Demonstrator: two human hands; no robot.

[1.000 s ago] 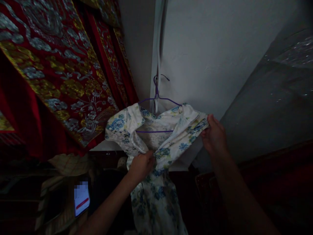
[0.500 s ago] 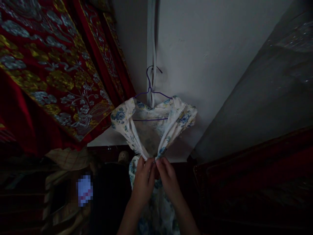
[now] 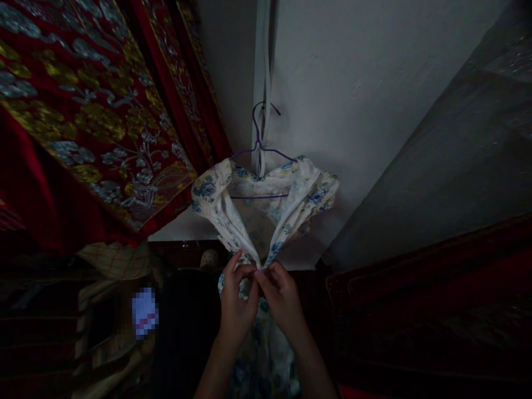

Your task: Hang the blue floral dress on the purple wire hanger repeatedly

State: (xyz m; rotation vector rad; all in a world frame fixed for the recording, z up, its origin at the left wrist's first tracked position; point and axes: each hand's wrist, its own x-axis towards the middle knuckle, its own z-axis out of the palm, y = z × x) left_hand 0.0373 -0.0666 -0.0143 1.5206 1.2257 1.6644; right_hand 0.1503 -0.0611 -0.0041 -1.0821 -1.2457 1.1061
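A white dress (image 3: 264, 338) with blue flowers hangs on a purple hanger (image 3: 258, 145) against a pale wall (image 3: 353, 111). At the bottom of the dress's open neckline, the left hand (image 3: 236, 302) and right hand (image 3: 285, 299) meet, fingers pinching its front edges. Left of the dress hangs red embroidered cloth (image 3: 103, 122); lower left, a blurred, lit screen (image 3: 145, 311).

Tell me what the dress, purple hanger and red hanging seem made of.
Dress: soft matte fabric, perhaps cotton, given its creases and drape.
Hanger: thin wire, likely coated metal, given its slender bent hook.
Red hanging: cloth, fibre unclear; glinting silver and gold motifs suggest sequins or metallic thread.
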